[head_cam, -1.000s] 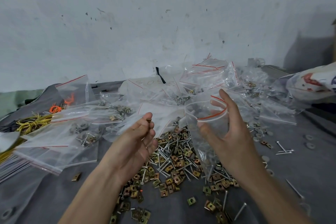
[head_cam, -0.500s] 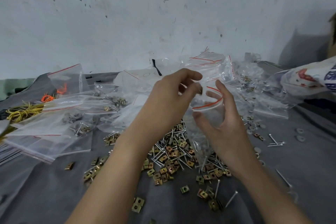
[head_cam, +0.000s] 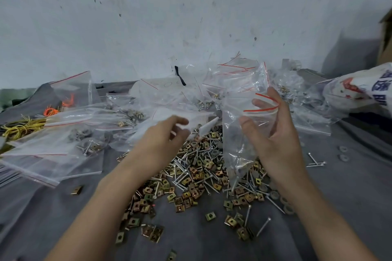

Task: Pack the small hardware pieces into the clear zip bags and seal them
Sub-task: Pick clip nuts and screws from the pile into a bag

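My right hand [head_cam: 273, 133] grips a clear zip bag [head_cam: 239, 137] with a red strip at its mouth, holding the mouth open; a few pieces lie at its bottom. My left hand [head_cam: 163, 140] hovers to the left of the bag, blurred, fingers loosely curled, with nothing visible in it. Below both hands a heap of brass square clips, silver screws and grey washers [head_cam: 197, 174] is spread over the grey cloth [head_cam: 339, 197].
Packed and empty zip bags [head_cam: 63, 142] pile up at the left and back. Yellow and orange wire ties [head_cam: 23, 127] lie far left. A printed white sack [head_cam: 358, 91] sits at the right. Loose screws and washers [head_cam: 331, 157] lie at the right. A white wall rises behind.
My left hand had risen to the bag's mouth half a second ago and has now dropped back down to the left. My right hand keeps the bag held open.
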Motion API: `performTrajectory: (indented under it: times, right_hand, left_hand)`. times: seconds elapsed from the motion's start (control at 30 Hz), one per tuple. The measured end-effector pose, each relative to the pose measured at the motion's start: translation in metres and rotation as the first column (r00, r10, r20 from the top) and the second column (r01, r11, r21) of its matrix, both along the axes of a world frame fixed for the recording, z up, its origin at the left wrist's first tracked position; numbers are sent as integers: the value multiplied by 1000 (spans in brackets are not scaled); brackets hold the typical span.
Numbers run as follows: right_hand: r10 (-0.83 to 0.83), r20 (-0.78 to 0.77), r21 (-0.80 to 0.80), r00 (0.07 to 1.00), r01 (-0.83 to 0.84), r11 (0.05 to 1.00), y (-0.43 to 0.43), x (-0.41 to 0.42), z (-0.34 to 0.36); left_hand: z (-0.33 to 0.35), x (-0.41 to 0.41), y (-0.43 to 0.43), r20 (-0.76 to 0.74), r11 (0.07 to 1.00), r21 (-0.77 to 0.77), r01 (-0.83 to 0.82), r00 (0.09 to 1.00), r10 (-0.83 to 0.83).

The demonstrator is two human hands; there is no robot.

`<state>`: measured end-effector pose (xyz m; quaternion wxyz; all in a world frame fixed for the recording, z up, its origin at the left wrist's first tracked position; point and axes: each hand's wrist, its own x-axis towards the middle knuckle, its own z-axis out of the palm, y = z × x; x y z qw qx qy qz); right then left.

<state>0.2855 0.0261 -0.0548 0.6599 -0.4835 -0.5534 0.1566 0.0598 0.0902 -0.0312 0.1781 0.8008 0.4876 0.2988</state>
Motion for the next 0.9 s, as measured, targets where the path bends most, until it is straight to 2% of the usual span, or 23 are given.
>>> performTrajectory:
  times: [0.17, 0.27, 0.37, 0.47, 0.67, 0.9]
  right_hand:
    - [-51, 53, 40, 997, 49, 998, 2, 11, 1]
    - [-97, 176, 51, 980, 89, 995, 2, 11, 0]
    - [-74, 244, 25, 967, 70, 997, 1, 4, -4]
    - [-36, 257, -18, 966, 42, 999, 1, -4, -6]
    - [11, 243, -66, 970, 5, 998, 2, -14, -3]
    - [63, 284, -78, 957, -43, 996, 1, -22, -5]
  left_hand:
    - [-36, -25, -5, -229, 998, -60, 8, 973, -21]
    - [-47, -28, -9, -361, 999, 5, 38, 932, -33]
    - [-50, -25, -11, -435, 998, 42, 57, 900, -33]
    - [-51, -24, -11, -444, 996, 68, 64, 896, -27]
    - [-43, -40, -11, -364, 992, 128, 22, 931, 26]
    - [-41, -60, -16, -414, 999, 31, 36, 910, -20]
